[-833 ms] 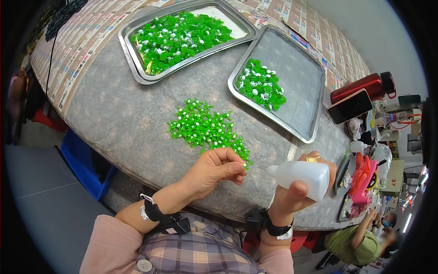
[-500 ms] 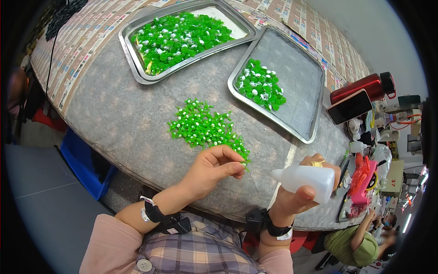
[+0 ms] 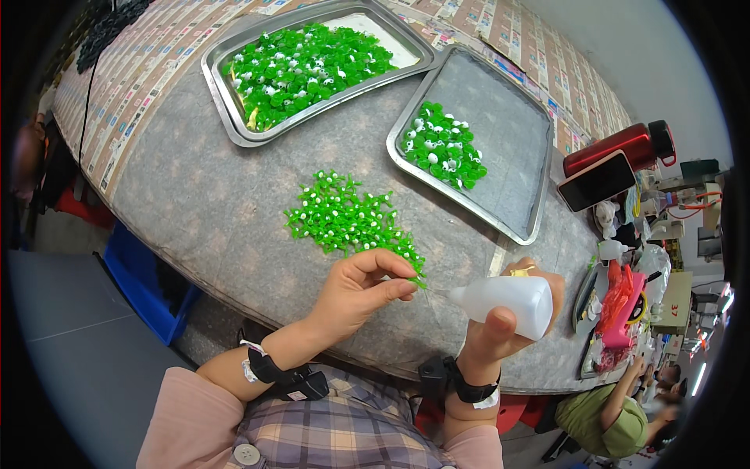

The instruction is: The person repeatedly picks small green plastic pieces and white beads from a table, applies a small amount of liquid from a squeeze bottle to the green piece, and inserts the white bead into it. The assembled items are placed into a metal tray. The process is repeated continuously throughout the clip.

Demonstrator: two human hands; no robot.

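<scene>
Over the near right of the table (image 3: 234, 211), a white bottle (image 3: 509, 298) is wrapped by the right hand (image 3: 491, 338), its long axis set left-right, nozzle (image 3: 458, 295) pointed left. A small green piece (image 3: 420, 283) is pinched by the left hand (image 3: 361, 291), its grip nearly closed; just beyond, a green pile (image 3: 344, 217) is spread.

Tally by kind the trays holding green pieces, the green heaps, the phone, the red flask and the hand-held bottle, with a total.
Trays: 2
Green heaps: 3
Phone: 1
Red flask: 1
Held bottle: 1
Total: 8
</scene>
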